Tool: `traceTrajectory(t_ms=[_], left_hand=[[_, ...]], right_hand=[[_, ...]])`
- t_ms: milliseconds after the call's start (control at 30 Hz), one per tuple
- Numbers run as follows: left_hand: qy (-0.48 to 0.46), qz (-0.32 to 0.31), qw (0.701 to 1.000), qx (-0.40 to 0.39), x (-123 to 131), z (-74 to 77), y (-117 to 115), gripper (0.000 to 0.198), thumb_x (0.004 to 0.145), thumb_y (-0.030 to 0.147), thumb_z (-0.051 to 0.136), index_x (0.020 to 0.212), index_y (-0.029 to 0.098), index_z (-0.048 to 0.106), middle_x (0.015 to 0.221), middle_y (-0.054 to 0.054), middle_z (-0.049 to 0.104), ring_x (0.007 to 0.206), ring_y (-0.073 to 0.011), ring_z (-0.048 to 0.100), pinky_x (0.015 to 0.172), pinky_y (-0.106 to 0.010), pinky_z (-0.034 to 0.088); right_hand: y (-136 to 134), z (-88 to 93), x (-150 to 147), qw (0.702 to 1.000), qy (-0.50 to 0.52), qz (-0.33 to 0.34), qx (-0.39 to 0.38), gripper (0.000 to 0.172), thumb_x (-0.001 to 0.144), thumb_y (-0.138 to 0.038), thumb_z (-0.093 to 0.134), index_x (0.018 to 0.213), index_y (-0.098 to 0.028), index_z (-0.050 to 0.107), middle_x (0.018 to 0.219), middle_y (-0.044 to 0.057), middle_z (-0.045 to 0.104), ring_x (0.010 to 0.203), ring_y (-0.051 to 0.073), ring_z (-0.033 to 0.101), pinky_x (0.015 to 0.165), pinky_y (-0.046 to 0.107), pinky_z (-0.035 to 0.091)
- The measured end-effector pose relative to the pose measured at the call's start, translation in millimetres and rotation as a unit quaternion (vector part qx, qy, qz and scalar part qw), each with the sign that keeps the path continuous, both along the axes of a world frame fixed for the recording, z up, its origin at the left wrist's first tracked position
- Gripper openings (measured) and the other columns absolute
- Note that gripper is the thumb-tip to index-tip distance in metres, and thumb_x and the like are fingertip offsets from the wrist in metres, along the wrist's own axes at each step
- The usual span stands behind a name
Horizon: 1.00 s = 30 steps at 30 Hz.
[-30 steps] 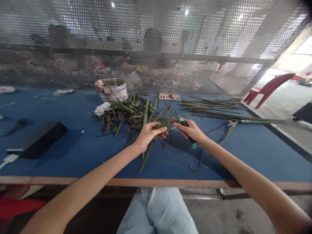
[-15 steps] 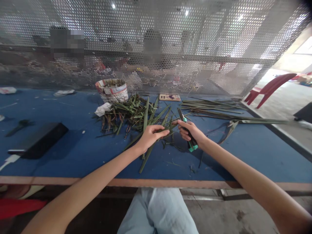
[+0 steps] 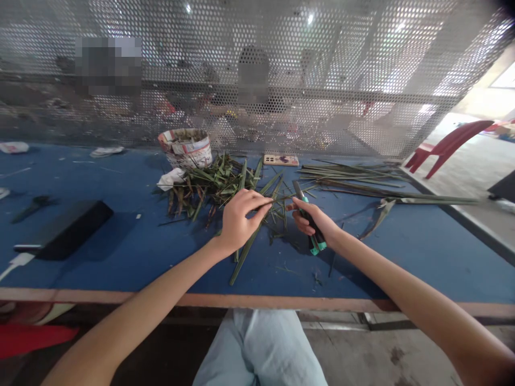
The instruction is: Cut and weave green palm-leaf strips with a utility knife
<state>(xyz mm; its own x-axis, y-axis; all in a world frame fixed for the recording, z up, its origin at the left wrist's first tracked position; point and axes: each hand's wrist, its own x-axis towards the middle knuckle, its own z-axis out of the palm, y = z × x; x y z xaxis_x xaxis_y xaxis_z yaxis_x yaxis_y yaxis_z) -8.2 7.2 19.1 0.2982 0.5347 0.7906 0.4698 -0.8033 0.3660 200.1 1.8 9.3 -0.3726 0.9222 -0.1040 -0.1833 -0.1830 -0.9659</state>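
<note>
My right hand (image 3: 311, 217) is wrapped round a box cutter (image 3: 317, 233) with a black and green handle, its blade pointing up and away. Between thumb and fingertips, my left hand (image 3: 244, 217) pinches a thin strip of green leaf (image 3: 284, 198) that stretches across to my right fingertips. Below and behind the hands lie long leaf blades (image 3: 246, 254) and small cut scraps. A heap of leaf pieces (image 3: 219, 179) spreads to the left, behind my left hand.
A paper-covered tub (image 3: 187, 150) stands behind the heap, with a phone (image 3: 280, 160) to its right. Long leaves (image 3: 354, 174) lie at the back right. A black box (image 3: 76, 230) with a white cable sits at left. A perforated metal screen (image 3: 301, 69) rises behind the blue table (image 3: 418, 252).
My left hand has turned and lifted slightly to the left, so the leaf strip between the hands shows more clearly. My right hand with the box cutter is nearly where it was.
</note>
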Motion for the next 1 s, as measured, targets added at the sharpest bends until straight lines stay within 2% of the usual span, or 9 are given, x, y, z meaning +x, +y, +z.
traceTrajectory(t_ms=[67, 167, 367, 533, 700, 800, 833, 900, 1000], left_hand=[[0.102, -0.006, 0.990, 0.100, -2.0, 1.7, -2.4, 0.018, 0.087, 0.020, 0.056, 0.098, 0.022, 0.070, 0.089, -0.006, 0.069, 0.089, -0.0191, 0.059, 0.078, -0.035, 0.048], [0.182, -0.010, 0.968, 0.174, -2.1, -0.2, -4.6, 0.023, 0.087, 0.014, 0.053, 0.101, 0.023, 0.069, 0.094, -0.007, 0.069, 0.098, -0.0205, 0.058, 0.084, -0.037, 0.048], [0.182, 0.008, 0.964, 0.193, -0.6, -2.6, -4.4, 0.022, 0.086, 0.013, 0.054, 0.100, 0.022, 0.069, 0.099, -0.008, 0.068, 0.101, -0.0219, 0.056, 0.086, -0.040, 0.048], [0.175, -0.002, 0.970, 0.170, 0.6, -1.9, -7.0, 0.024, 0.084, 0.013, 0.054, 0.101, 0.023, 0.068, 0.103, -0.007, 0.067, 0.105, -0.0236, 0.055, 0.089, -0.043, 0.046], [0.058, -0.053, 0.997, 0.012, 2.8, 2.3, -13.9, 0.057, 0.080, 0.021, 0.054, 0.136, 0.022, 0.044, 0.130, -0.013, 0.054, 0.122, -0.0270, 0.046, 0.104, -0.047, 0.035], [-0.089, -0.111, 0.980, -0.140, 1.4, 2.9, -7.0, 0.060, 0.079, 0.031, 0.053, 0.138, 0.021, 0.042, 0.133, -0.013, 0.052, 0.122, -0.0263, 0.047, 0.106, -0.044, 0.034], [-0.140, -0.130, 0.959, -0.208, 0.3, 2.5, -2.3, 0.052, 0.081, 0.034, 0.052, 0.131, 0.020, 0.050, 0.127, -0.012, 0.058, 0.116, -0.0251, 0.052, 0.104, -0.042, 0.036], [-0.221, -0.165, 0.888, -0.368, -2.4, 1.4, 8.0, 0.040, 0.085, 0.041, 0.045, 0.106, 0.015, 0.065, 0.105, -0.013, 0.068, 0.100, -0.0240, 0.062, 0.094, -0.039, 0.045], [-0.218, -0.213, 0.771, -0.559, -6.5, 2.0, 18.3, 0.041, 0.082, 0.046, 0.049, 0.085, 0.013, 0.072, 0.085, -0.013, 0.071, 0.079, -0.0222, 0.066, 0.077, -0.034, 0.051]], right_hand=[[-1.3, 1.8, -0.3, 1.000, -0.009, 0.025, -0.012, 0.042, 0.083, -0.058, 0.054, 0.071, -0.017, 0.056, 0.039, -0.008, 0.034, 0.029, 0.005, 0.024, 0.030, 0.021, 0.020], [-3.7, 2.9, -0.4, 0.997, -0.045, 0.060, -0.005, 0.048, 0.082, -0.057, 0.055, 0.056, -0.017, 0.049, 0.035, -0.006, 0.036, 0.028, 0.004, 0.025, 0.030, 0.021, 0.020], [-4.8, -0.7, -0.3, 0.994, -0.046, 0.094, 0.022, 0.033, 0.079, -0.044, 0.065, 0.066, -0.015, 0.055, 0.035, -0.011, 0.031, 0.028, 0.004, 0.028, 0.031, 0.017, 0.022], [-4.4, -1.5, -1.3, 0.993, -0.061, 0.090, 0.034, 0.042, 0.077, -0.038, 0.065, 0.050, -0.018, 0.040, 0.034, -0.010, 0.032, 0.027, 0.003, 0.030, 0.031, 0.018, 0.023], [-7.2, 5.9, -1.6, 0.995, -0.068, 0.066, 0.030, 0.035, 0.075, -0.035, 0.065, 0.054, -0.019, 0.043, 0.035, -0.010, 0.034, 0.027, 0.003, 0.028, 0.030, 0.018, 0.022], [-5.8, 8.9, 0.9, 0.995, -0.070, 0.050, 0.042, 0.032, 0.074, -0.034, 0.066, 0.055, -0.019, 0.045, 0.035, -0.010, 0.034, 0.028, 0.004, 0.027, 0.030, 0.018, 0.022], [-5.0, 9.4, 2.5, 0.995, -0.069, 0.053, 0.046, 0.030, 0.075, -0.035, 0.065, 0.057, -0.018, 0.047, 0.035, -0.010, 0.034, 0.028, 0.004, 0.027, 0.030, 0.018, 0.022], [-3.5, 10.4, 6.3, 0.993, -0.076, 0.079, 0.053, 0.025, 0.076, -0.034, 0.065, 0.062, -0.017, 0.052, 0.035, -0.011, 0.033, 0.028, 0.004, 0.027, 0.031, 0.018, 0.022], [-3.5, 13.3, 12.3, 0.980, -0.110, 0.155, 0.064, 0.023, 0.076, -0.034, 0.065, 0.067, -0.015, 0.056, 0.036, -0.011, 0.034, 0.029, 0.004, 0.030, 0.031, 0.017, 0.020]])
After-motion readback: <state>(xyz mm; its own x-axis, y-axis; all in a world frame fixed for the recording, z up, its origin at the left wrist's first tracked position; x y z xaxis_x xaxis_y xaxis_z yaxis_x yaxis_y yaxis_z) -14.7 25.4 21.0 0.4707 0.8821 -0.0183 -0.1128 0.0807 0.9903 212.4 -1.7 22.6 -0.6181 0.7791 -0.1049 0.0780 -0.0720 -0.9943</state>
